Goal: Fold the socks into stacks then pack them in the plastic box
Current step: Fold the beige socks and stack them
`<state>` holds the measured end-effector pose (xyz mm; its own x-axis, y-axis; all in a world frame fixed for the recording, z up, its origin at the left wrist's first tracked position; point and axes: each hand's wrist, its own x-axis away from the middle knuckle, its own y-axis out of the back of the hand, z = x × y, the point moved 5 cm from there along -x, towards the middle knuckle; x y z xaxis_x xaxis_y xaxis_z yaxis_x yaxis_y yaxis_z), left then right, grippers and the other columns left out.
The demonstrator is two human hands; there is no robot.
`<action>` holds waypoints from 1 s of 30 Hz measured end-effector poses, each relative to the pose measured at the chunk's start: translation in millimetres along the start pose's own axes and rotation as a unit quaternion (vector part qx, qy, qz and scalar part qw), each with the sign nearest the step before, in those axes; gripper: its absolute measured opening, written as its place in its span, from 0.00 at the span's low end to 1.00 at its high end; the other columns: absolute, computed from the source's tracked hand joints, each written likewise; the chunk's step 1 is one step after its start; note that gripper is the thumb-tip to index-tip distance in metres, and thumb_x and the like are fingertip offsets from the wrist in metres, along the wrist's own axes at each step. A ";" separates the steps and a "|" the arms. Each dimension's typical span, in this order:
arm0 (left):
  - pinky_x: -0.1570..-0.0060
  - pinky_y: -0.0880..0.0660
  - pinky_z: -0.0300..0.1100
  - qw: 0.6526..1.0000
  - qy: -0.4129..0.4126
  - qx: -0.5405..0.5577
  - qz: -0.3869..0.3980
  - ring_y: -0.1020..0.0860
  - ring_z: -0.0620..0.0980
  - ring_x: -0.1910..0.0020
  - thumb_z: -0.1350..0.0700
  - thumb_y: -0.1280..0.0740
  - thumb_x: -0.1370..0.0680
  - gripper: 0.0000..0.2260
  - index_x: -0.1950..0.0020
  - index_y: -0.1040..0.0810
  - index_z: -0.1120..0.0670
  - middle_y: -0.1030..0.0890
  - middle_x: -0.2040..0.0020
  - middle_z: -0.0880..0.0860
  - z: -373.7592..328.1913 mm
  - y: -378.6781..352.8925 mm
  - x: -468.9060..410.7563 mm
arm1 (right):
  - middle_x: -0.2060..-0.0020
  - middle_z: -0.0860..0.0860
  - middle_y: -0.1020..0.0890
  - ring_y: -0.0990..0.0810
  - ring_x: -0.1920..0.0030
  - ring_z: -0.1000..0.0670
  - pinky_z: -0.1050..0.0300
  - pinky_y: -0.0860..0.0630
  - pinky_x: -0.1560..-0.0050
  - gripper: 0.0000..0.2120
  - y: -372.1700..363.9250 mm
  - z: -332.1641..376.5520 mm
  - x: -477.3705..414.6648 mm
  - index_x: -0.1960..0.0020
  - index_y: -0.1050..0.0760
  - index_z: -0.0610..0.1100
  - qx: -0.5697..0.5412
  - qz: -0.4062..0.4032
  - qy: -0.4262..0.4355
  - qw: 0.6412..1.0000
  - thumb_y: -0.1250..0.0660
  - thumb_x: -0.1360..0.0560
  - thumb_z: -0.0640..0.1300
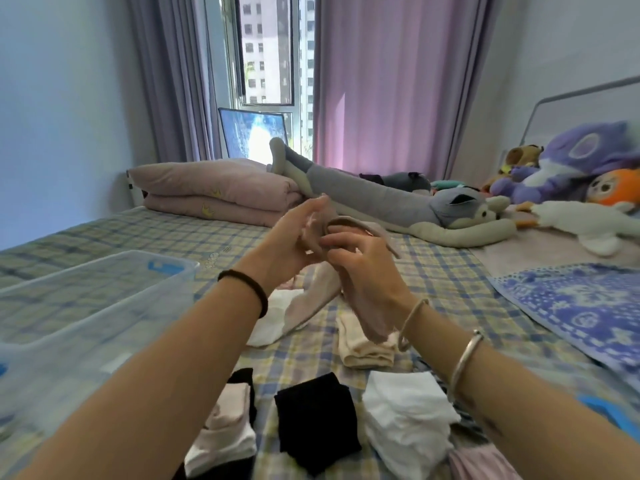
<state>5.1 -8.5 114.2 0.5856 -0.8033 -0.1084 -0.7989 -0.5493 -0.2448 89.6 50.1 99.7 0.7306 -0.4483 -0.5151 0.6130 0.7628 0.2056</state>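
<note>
Taupe sock [331, 219] held up in the air over the middle of the bed, between both hands, blurred. One end arcs over to the right, the other hangs below the right palm.

Left hand [294, 237]: fingers stretched nearly straight, laid flat against the sock's left side. Black hair tie [250, 287] on that wrist.

Right hand [363, 271]: fingers curled, pinching the sock from the right. Cord bracelet [412, 320] and silver bangle [464, 362] on that wrist.

Under the hands, on the plaid sheet [443, 282]: loose pink and white socks [294, 310], unfolded, overlapping.

Nearer the camera, folded stacks in a rough row: pink-and-white stack [225, 431] lying on a black piece, black stack [315, 420], white stack [408, 424]. Cream stack [367, 348] just behind the white one.

Clear plastic box [104, 271] on the bed to the left, lid off, well apart from the held sock. Contents not readable through the walls.

Further out: blue patterned cloth [571, 306] at right. Folded pink quilt [214, 192] at the far edge of the bed. Long grey husky plush [381, 202] lying across behind the hands. Pile of plush toys [571, 168] against the headboard, right. Purple curtains [398, 81] and a window behind
</note>
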 end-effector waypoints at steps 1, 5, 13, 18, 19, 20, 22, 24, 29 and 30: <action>0.60 0.25 0.41 0.999 -0.008 -0.004 0.033 0.24 0.47 0.64 0.52 0.35 0.25 0.09 0.55 0.24 0.57 0.22 0.64 0.52 -3.3 -6.4 5.1 | 0.45 0.45 0.21 0.24 0.43 0.49 0.61 0.28 0.39 0.10 -1.9 7.7 2.5 0.48 0.21 0.34 -0.047 -0.004 -0.003 0.999 0.38 0.27 0.32; 0.60 0.26 0.42 0.997 -0.062 -0.034 -0.019 0.25 0.50 0.62 0.64 0.35 0.26 0.03 0.58 0.23 0.59 0.23 0.63 0.56 -14.9 -7.7 16.9 | 0.61 0.52 0.21 0.22 0.58 0.54 0.72 0.24 0.57 0.11 10.0 36.6 2.3 0.58 0.23 0.39 -0.012 -0.064 0.053 0.996 0.41 0.28 0.28; 0.63 0.23 0.40 0.978 -0.108 -0.168 -0.062 0.22 0.50 0.64 0.70 0.35 0.28 0.09 0.58 0.19 0.57 0.20 0.63 0.54 -42.4 -10.7 43.4 | 0.56 0.48 0.24 0.21 0.62 0.50 0.63 0.21 0.72 0.33 34.2 49.6 -1.1 0.31 0.43 0.49 -0.122 -0.103 -0.024 0.987 0.34 0.29 0.29; 0.66 0.22 0.36 0.974 -0.109 -0.178 -0.085 0.23 0.48 0.64 0.70 0.34 0.29 0.12 0.51 0.20 0.57 0.20 0.63 0.53 -50.8 -6.9 53.2 | 0.43 0.46 0.32 0.30 0.43 0.46 0.58 0.29 0.44 0.30 24.1 71.4 5.0 0.32 0.35 0.51 0.356 0.005 0.111 0.928 0.29 0.31 0.41; 0.64 0.22 0.37 0.973 -0.110 -0.179 -0.093 0.23 0.49 0.63 0.69 0.34 0.29 0.11 0.49 0.20 0.59 0.20 0.62 0.53 -51.5 -6.0 54.8 | 0.39 0.44 0.34 0.32 0.40 0.44 0.54 0.32 0.40 0.31 21.1 72.9 8.4 0.31 0.35 0.52 0.413 0.006 0.136 0.901 0.28 0.32 0.44; 0.62 0.23 0.39 0.972 -0.111 -0.179 -0.102 0.23 0.50 0.62 0.69 0.34 0.28 0.11 0.48 0.20 0.60 0.21 0.62 0.54 -52.4 -4.9 55.9 | 0.36 0.44 0.35 0.35 0.37 0.43 0.50 0.35 0.37 0.32 17.2 74.6 12.3 0.31 0.35 0.52 0.466 0.002 0.165 0.869 0.27 0.33 0.47; 0.59 0.24 0.41 0.972 -0.107 -0.178 -0.110 0.23 0.51 0.60 0.69 0.34 0.28 0.12 0.47 0.21 0.62 0.21 0.61 0.55 -53.0 -3.7 58.2 | 0.32 0.44 0.36 0.39 0.33 0.41 0.42 0.44 0.32 0.32 9.9 76.0 20.2 0.34 0.32 0.49 0.532 -0.007 0.216 0.819 0.26 0.35 0.51; 0.60 0.25 0.41 0.975 -0.092 -0.174 -0.106 0.23 0.51 0.61 0.70 0.34 0.29 0.12 0.48 0.21 0.63 0.21 0.62 0.55 -51.1 -5.5 61.1 | 0.31 0.45 0.35 0.41 0.31 0.42 0.37 0.54 0.30 0.30 4.3 78.1 23.1 0.37 0.30 0.46 0.565 -0.008 0.238 0.790 0.27 0.36 0.54; 0.58 0.26 0.42 0.988 -0.061 -0.111 -0.086 0.24 0.51 0.62 0.70 0.37 0.27 0.11 0.47 0.22 0.63 0.22 0.61 0.57 -47.1 -5.6 66.3 | 0.34 0.45 0.32 0.38 0.31 0.44 0.33 0.58 0.30 0.32 -6.8 77.6 27.0 0.35 0.33 0.44 0.621 0.041 0.245 0.743 0.30 0.33 0.58; 0.58 0.25 0.42 0.992 -0.053 -0.093 -0.070 0.25 0.51 0.62 0.70 0.39 0.26 0.11 0.46 0.23 0.63 0.23 0.60 0.57 -47.2 -5.6 66.7 | 0.35 0.44 0.30 0.35 0.32 0.43 0.32 0.56 0.31 0.33 -9.5 78.7 31.2 0.35 0.32 0.43 0.627 0.050 0.260 0.733 0.29 0.34 0.57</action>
<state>42.2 -69.8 153.8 0.6955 -0.6934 -0.1884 -0.7147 -0.6945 -0.0827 130.2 -7.8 147.2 0.7766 0.0670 -0.6264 0.5975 -0.3937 0.6986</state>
